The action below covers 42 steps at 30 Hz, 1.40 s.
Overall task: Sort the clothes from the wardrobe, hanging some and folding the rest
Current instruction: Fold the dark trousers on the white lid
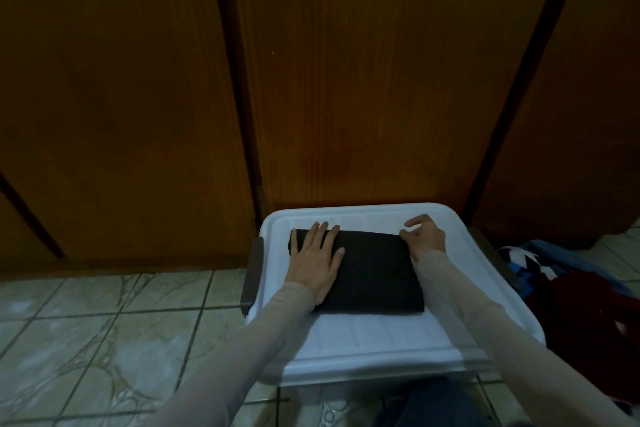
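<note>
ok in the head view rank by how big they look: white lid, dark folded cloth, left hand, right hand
1. white lid
2. dark folded cloth
3. left hand
4. right hand, which looks smaller, though it is curled and partly turned, so the hands' order is unsure.

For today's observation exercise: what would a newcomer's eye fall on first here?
A dark folded garment lies on the white plastic box lid at centre. The left hand presses it flat; the right hand touches its far corner. Brown wooden wardrobe doors fill the background.
</note>
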### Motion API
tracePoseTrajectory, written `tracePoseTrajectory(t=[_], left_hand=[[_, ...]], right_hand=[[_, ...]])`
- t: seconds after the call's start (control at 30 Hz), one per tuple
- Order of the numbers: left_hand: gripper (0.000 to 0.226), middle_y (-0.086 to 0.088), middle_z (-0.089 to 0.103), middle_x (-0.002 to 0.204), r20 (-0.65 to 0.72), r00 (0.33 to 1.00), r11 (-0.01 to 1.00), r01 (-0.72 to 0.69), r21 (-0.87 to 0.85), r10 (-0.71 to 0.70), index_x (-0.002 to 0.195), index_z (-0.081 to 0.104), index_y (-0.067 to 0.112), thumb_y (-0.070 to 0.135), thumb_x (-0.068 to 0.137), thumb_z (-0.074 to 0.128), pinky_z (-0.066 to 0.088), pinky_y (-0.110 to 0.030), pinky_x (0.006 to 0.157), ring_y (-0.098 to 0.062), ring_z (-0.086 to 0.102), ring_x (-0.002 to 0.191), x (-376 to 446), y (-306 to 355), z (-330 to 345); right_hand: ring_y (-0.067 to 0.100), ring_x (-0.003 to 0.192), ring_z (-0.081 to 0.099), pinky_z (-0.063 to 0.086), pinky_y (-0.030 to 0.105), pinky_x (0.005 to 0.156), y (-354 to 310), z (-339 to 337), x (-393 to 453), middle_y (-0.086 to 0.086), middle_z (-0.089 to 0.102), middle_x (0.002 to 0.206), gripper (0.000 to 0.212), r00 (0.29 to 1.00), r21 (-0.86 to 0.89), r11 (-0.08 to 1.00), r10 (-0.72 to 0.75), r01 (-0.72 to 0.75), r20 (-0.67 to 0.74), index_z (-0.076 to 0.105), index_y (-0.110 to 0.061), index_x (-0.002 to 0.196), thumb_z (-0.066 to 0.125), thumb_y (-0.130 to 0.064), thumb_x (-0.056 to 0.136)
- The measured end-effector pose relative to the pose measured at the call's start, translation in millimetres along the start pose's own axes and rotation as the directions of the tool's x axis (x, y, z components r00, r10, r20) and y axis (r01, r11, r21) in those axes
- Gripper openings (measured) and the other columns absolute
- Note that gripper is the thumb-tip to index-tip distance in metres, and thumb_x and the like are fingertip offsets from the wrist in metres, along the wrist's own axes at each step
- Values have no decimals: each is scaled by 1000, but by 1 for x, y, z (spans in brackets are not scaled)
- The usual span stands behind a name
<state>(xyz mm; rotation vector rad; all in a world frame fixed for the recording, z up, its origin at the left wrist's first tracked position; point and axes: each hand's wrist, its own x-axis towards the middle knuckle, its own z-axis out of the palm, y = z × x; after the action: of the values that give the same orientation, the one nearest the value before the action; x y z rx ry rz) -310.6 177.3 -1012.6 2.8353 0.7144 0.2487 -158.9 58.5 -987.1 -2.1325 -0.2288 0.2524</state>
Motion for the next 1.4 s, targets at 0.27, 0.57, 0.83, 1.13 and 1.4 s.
tracePoseTrajectory(t=[0.27,0.57,0.83,1.13,1.4], left_hand=[[51,1,10,158,24,999,998,33,-45,-32,150,11,25,41,102,18,-9,-41,116,-16,0,146,3,-3,10],[49,4,7,158,65,995,995,75,-61,-71,150,11,27,38,102,16,-11,-39,115,-13,-3,146,12,-6,22],[52,0,-2,159,67,985,985,160,-63,-156,150,5,29,42,102,16,-9,-38,116,-17,-9,146,11,-4,24],[66,-15,8,156,70,872,832,484,-270,-484,150,-3,15,46,100,27,28,-40,111,-29,15,143,-4,12,19],[65,-16,34,139,34,822,791,557,-254,-568,149,6,12,46,99,28,38,-42,99,-30,34,129,-15,19,16]], right_hand=[[19,113,49,38,28,96,4,9,-30,8,50,127,25,881,-353,815,-470,459,60,49,-14,120,46,-20,97],[11,145,-7,-6,37,116,23,45,-36,-3,-6,158,84,728,-593,422,-379,686,571,-4,-21,150,-20,-66,81],[19,145,-11,-5,40,117,22,51,-35,1,-10,158,65,825,-637,530,-286,560,487,-7,-22,150,15,-54,98],[32,140,22,25,42,112,20,47,-50,16,4,156,83,956,-586,781,-48,216,288,-11,-23,149,27,-67,90],[31,125,40,38,39,98,21,35,-61,16,33,142,83,992,-625,776,-12,87,124,1,-13,149,27,-65,90]])
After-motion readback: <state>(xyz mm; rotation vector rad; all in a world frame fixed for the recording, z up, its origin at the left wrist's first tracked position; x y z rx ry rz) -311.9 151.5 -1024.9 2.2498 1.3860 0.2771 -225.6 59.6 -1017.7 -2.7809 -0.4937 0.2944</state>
